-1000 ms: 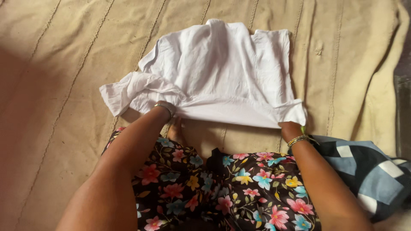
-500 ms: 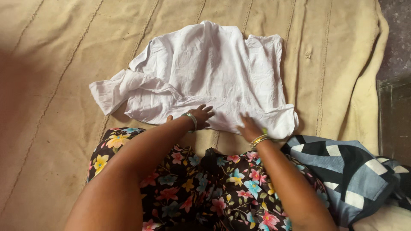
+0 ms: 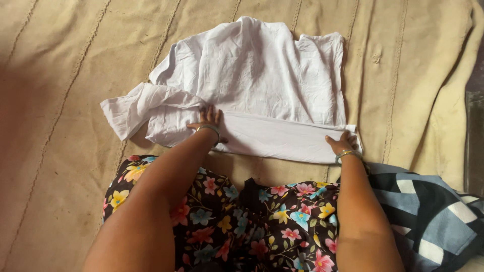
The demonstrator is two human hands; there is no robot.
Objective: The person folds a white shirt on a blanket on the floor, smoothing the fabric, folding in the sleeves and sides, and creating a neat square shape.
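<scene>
A white garment (image 3: 262, 75) lies spread on a beige ribbed mat (image 3: 75, 100), its near hem folded into a smooth flat band (image 3: 277, 137). My left hand (image 3: 207, 121) presses flat on the left end of that band, fingers apart, beside a crumpled sleeve (image 3: 133, 108) sticking out to the left. My right hand (image 3: 343, 143) rests flat on the band's right corner. Both wrists wear bangles. Neither hand grips the cloth.
My lap in a dark floral dress (image 3: 252, 216) fills the lower middle. A blue, black and white checked cloth (image 3: 428, 211) lies at the lower right. The mat's edge (image 3: 466, 90) and a dark floor run along the right side.
The hem had been pinched up at both corners; it now lies folded flat. My hands moved together on the cloth, then slid apart to the ends of the fold.
</scene>
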